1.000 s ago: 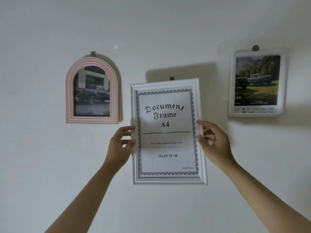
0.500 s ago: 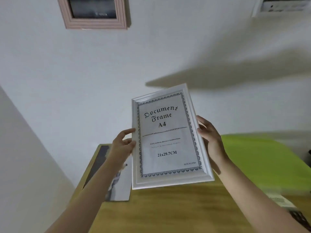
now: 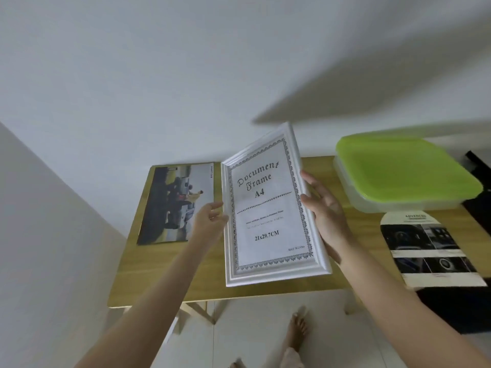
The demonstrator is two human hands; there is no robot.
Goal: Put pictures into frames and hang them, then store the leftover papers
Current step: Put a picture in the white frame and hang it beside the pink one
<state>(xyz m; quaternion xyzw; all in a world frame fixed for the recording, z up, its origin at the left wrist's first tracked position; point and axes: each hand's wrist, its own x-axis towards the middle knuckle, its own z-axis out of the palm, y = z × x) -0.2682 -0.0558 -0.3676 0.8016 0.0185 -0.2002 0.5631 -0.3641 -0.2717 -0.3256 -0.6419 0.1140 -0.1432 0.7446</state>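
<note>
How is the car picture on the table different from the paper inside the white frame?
The car picture lies flat and loose on the table, untouched; the framed paper is held tilted above it by both hands. The car picture is a dark photo; the framed paper is white with printed text. Both are rectangular sheets.

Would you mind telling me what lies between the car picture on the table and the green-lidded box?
In the head view, the white document frame, held by the left hand and right hand, sits between the car picture and the green-lidded box.

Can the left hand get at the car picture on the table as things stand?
Probably not yet: the left hand grips the white frame. The car picture lies uncovered just beside it, so once freed the way looks open.
</note>
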